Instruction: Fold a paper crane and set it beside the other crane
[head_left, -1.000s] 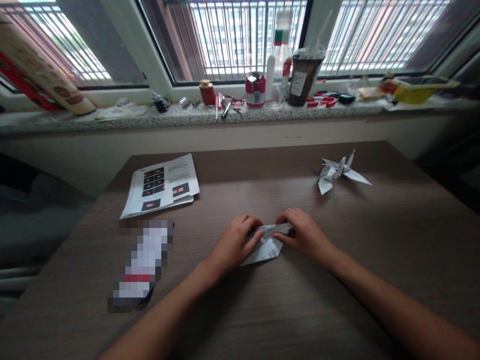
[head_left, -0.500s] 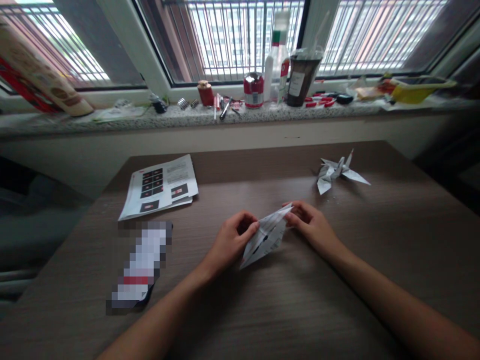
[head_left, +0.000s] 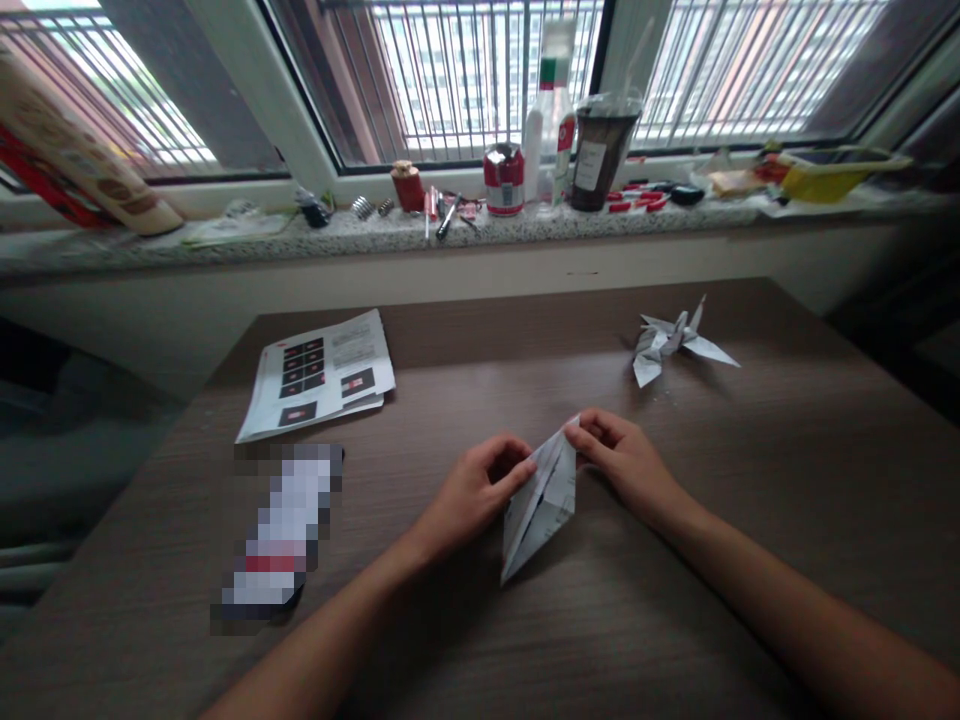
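Between my hands is a folded piece of printed paper (head_left: 544, 505), a long diamond shape with a slit down its middle and one point toward me. My left hand (head_left: 487, 485) pinches its left edge, thumb on top and fingers behind. At its far tip, my right hand (head_left: 611, 445) is closed on the paper between thumb and fingers. Farther back on the right, a folded paper crane (head_left: 671, 345) with spread wings rests on the brown table (head_left: 480, 350).
Printed sheets (head_left: 352, 345) lie at the table's back left, with a blurred-out phone-like object (head_left: 281, 535) nearer me. On the stone windowsill (head_left: 300, 240) stand a red can (head_left: 504, 180), a bottle (head_left: 551, 130), a dark drink cup (head_left: 602, 155) and a yellow basket (head_left: 825, 180).
The folded paper has turned steeper, its near point swinging toward me and slightly right. My left hand has shifted a little right along its edge; my right hand keeps to the far tip.
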